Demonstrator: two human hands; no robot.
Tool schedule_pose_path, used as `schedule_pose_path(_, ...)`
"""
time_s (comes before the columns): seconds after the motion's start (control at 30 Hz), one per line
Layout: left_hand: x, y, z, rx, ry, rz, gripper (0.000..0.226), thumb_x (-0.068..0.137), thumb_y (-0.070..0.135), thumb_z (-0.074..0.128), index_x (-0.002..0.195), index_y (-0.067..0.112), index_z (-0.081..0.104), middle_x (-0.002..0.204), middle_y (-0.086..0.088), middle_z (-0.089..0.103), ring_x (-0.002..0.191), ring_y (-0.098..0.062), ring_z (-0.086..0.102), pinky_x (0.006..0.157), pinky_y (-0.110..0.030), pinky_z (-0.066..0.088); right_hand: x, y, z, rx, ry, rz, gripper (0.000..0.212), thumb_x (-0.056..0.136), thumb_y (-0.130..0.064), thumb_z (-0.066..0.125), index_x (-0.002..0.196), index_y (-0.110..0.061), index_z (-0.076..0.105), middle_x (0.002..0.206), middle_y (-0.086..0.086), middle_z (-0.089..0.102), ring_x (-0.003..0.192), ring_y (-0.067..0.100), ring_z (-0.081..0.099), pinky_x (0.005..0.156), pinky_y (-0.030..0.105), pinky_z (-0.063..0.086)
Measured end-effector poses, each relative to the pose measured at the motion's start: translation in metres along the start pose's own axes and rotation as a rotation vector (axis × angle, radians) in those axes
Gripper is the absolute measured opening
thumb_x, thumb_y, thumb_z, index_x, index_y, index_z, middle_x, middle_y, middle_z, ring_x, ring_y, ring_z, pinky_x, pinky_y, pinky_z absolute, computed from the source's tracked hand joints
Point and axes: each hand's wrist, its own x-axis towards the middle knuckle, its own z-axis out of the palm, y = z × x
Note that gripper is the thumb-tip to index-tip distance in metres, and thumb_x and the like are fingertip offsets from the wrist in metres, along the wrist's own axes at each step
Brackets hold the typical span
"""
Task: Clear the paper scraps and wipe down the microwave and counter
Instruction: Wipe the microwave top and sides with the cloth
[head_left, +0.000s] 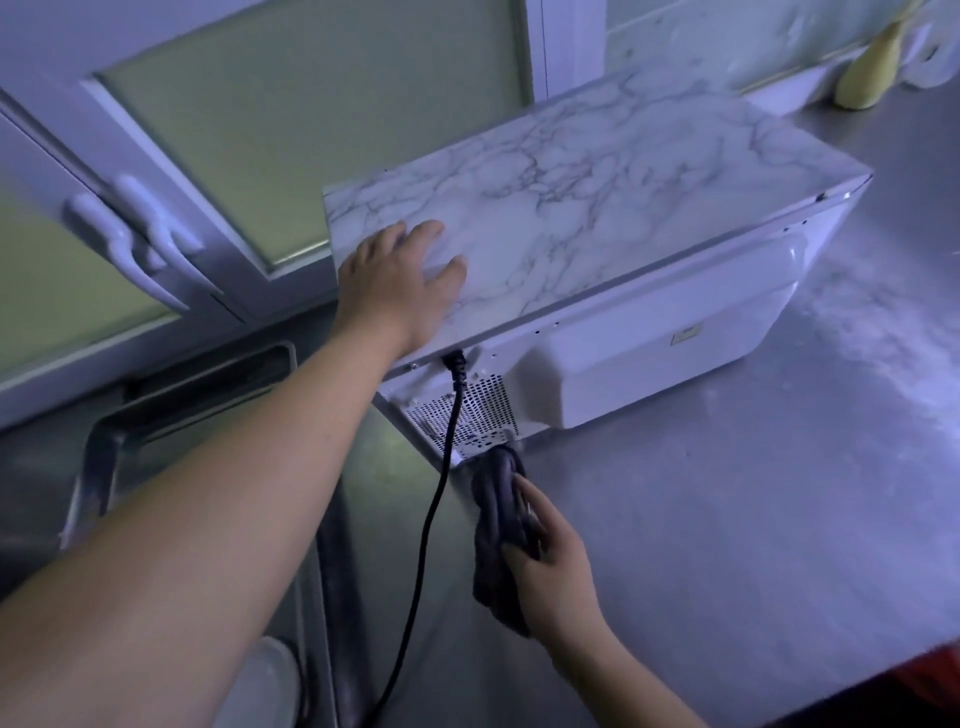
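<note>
Two hands are at work on a white microwave (597, 208) that stands turned on the steel counter (727, 519), its back panel facing the camera and its top covered in a marble pattern. The left hand (400, 275) lies flat on the near left corner of the top, fingers spread and straight, holding nothing. The right hand (550, 561) has its fingers curled round a dark cloth (498, 519), whose upper end touches the lower left corner of the back panel, just below the vent grille (478, 410). A black cord (431, 519) leaves the back panel above the grille and hangs down past the counter's left edge. Pale, dusty smears mark the counter toward its right edge. A yellow object (872, 67) stands at the far right corner. A window handle (135, 239) shows at the left.
</note>
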Motion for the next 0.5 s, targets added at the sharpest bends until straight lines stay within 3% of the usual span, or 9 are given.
schedule_pose_path(0.07,0.001,0.001,-0.002,-0.017,0.007,-0.003,0.060,0.089,0.064,0.036,0.143,0.039,0.043,0.154,-0.002,0.040,0.141,-0.028,0.033,0.116,-0.046,0.025,-0.010,-0.012,-0.011,-0.075,0.033,-0.133,0.068,0.085,0.014,0.053,0.132,-0.036,0.058,0.137,-0.008,0.062,0.126,0.004,0.057,0.110,0.027,0.043)
schedule_pose_path(0.17,0.005,0.005,-0.004,-0.030,0.023,0.002,0.062,0.088,0.064,0.036,0.143,0.038,0.043,0.154,0.000,0.041,0.140,-0.028,0.035,0.116,-0.045,0.026,-0.006,-0.032,-0.015,-0.224,0.193,-0.574,0.067,0.085,0.004,0.058,0.144,-0.027,0.052,0.158,-0.002,0.040,0.147,0.012,0.035,0.117,0.023,0.030)
schedule_pose_path(0.27,0.005,0.007,-0.004,-0.043,0.040,-0.015,0.058,0.091,0.062,0.041,0.144,0.037,0.045,0.155,0.001,0.041,0.141,-0.027,0.035,0.117,-0.042,0.025,0.029,-0.039,0.001,-0.336,0.278,-0.902,0.062,0.090,0.008,0.055,0.147,-0.017,0.048,0.160,0.015,0.032,0.149,0.026,0.031,0.120,0.033,0.029)
schedule_pose_path(0.37,0.002,0.006,-0.004,-0.043,0.061,-0.025,0.055,0.094,0.057,0.047,0.144,0.035,0.046,0.154,0.000,0.041,0.141,-0.027,0.034,0.118,-0.040,0.025,0.075,-0.028,0.028,-0.453,0.297,-0.998,0.049,0.091,0.011,0.054,0.138,-0.003,0.051,0.152,0.024,0.036,0.144,0.039,0.034,0.119,0.048,0.030)
schedule_pose_path(0.5,0.000,0.002,-0.004,-0.051,0.070,-0.010,0.056,0.093,0.058,0.043,0.144,0.035,0.046,0.154,0.001,0.041,0.141,-0.025,0.034,0.118,-0.043,0.025,0.105,0.004,0.041,-0.556,0.437,-1.093,0.041,0.092,0.005,0.053,0.132,-0.005,0.053,0.147,0.022,0.041,0.140,0.040,0.035,0.120,0.043,0.028)
